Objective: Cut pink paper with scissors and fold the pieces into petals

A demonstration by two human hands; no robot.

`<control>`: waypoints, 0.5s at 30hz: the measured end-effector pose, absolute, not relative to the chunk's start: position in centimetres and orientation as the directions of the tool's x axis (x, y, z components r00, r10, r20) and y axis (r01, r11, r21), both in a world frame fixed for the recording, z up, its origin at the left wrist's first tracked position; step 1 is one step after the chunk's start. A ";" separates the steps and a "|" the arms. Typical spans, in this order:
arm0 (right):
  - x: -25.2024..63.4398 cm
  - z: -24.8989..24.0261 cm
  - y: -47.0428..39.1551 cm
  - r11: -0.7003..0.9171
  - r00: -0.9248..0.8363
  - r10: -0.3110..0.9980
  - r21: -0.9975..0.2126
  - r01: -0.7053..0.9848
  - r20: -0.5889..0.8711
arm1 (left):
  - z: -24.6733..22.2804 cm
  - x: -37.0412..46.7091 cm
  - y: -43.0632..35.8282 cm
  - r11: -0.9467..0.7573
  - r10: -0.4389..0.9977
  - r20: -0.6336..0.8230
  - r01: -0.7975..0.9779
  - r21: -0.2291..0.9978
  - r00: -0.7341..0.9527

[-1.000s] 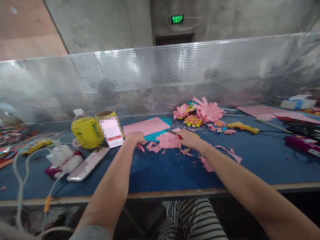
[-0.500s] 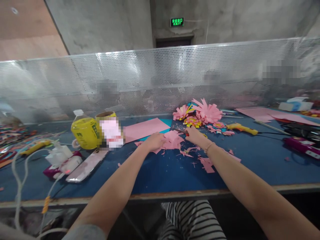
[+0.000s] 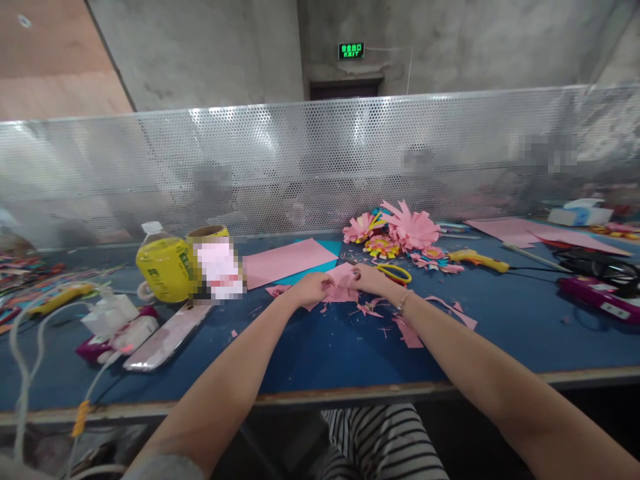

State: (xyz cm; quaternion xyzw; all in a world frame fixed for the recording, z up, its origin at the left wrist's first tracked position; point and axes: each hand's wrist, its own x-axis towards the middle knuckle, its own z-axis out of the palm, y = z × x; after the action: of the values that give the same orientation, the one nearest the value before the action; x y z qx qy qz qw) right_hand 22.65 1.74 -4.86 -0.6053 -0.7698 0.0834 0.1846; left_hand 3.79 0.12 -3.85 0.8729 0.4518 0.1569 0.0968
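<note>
Both hands meet over a small pile of pink paper pieces near the middle of the blue table. From the left, my left hand pinches the near edge of a pink piece. My right hand has its fingers closed on the right side of the same pink paper. Just behind my right wrist lie scissors with yellow handles. Thin pink scraps are scattered around the pile, and a long pink sheet rests on a blue sheet behind my left hand.
Pink paper flowers stand behind the scissors, with a yellow glue gun to their right. At left are a yellow-labelled bottle, a phone and a plugged power strip. A perforated metal screen runs behind the table.
My right hand has let go of the scissors, which now lie on the table, and has moved left onto the pink paper. The view has shifted slightly.
</note>
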 end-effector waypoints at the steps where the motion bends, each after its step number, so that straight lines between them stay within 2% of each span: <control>1: 22.6 -4.9 1.8 0.248 -0.197 0.965 -0.350 0.903 0.174 | -3.8 3.8 0.0 -0.580 0.814 0.189 0.749 0.321 0.550; 6: 22.3 -4.7 1.7 0.218 -0.153 0.961 -0.290 0.932 0.231 | -3.6 3.8 -0.4 -0.612 0.781 0.181 0.674 0.414 0.598; 11: 22.1 -4.3 1.7 0.234 -0.189 0.966 -0.297 0.926 0.175 | -3.5 3.7 -0.5 -0.627 0.705 0.071 0.574 0.526 0.705; 15: 22.4 -4.1 1.7 0.260 -0.215 0.961 -0.311 0.914 0.174 | -3.2 3.8 -0.6 -0.617 0.735 0.089 0.608 0.499 0.672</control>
State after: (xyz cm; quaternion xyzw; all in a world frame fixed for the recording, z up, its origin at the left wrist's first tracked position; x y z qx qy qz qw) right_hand 22.37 1.73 -4.12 -0.6040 -0.7761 0.0703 0.1668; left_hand 3.77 -0.57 -3.23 0.8876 0.3784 0.1437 0.2201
